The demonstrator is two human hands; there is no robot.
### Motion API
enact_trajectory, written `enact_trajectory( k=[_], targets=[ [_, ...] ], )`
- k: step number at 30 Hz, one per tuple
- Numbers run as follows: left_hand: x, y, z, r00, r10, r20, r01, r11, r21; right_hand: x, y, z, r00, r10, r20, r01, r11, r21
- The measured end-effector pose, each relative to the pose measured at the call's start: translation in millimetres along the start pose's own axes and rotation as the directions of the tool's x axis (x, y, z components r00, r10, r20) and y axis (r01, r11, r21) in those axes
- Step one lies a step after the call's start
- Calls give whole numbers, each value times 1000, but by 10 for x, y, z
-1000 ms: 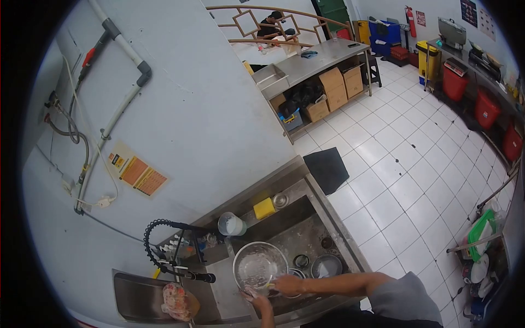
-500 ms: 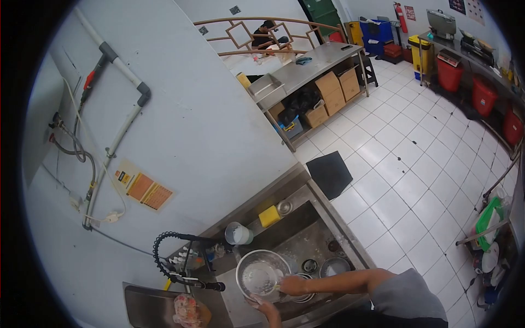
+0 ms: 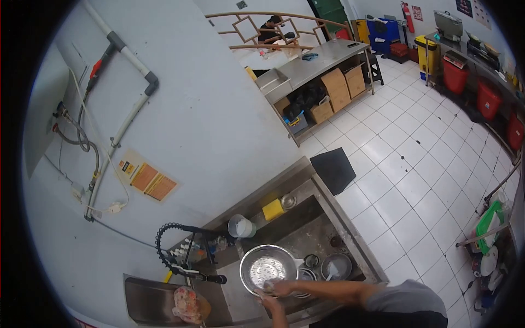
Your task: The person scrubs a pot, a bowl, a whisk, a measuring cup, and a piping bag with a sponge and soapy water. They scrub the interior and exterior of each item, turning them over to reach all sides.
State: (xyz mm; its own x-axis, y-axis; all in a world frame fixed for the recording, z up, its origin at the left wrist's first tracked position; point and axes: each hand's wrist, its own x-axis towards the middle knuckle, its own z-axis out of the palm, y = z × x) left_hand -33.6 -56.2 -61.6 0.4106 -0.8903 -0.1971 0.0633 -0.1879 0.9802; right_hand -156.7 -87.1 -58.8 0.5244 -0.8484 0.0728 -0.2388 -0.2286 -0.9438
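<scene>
A wide, shiny metal bowl (image 3: 268, 266) is held slightly tilted over the sink, its inside wet and reflecting light. My left hand (image 3: 267, 300) grips its near rim from below. Inside the near edge of the bowl, my right hand (image 3: 283, 288) has its fingers curled against the wall; whatever they hold is hidden. Just right of the bowl, a small dark-rimmed round container (image 3: 311, 261) and a metal bowl with cloudy liquid (image 3: 336, 267) lie in the sink basin (image 3: 298, 232). More round metal ware is partly hidden under my right forearm.
On the sink ledge stand a whitish tub (image 3: 240, 226), a yellow sponge (image 3: 272, 210) and small metal bowls (image 3: 288, 201). A black spring faucet (image 3: 208, 278) reaches over from the left. A plastic bag of food (image 3: 188, 305) sits lower left. Another person (image 3: 270, 31) is beyond the railing.
My right hand has moved down and left along the bowl's inside, closer to my left hand. The bowl's inside looks brighter, with less foam showing. The view has shifted slightly.
</scene>
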Motion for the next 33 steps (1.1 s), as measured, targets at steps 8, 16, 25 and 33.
enact_trajectory(
  k=[8, 16, 25, 33],
  targets=[
    [-93, -317, -37, 971, -210, 117, 210, 978, 9, 97, 187, 111, 962, 100, -254, -87, 994, 63],
    [-136, -226, -12, 968, -96, 232, 146, 967, -208, -124, 242, 374, 958, 238, -161, -265, 948, -176],
    [-120, -133, -113, 998, -68, 14, 69, 990, -125, -783, 19, -127, 996, 80, 40, -63, 945, -321],
    [-164, 177, -64, 977, -173, 126, 196, 959, -205, -803, -79, -314, 982, -138, 131, 185, 853, -488]
  ],
)
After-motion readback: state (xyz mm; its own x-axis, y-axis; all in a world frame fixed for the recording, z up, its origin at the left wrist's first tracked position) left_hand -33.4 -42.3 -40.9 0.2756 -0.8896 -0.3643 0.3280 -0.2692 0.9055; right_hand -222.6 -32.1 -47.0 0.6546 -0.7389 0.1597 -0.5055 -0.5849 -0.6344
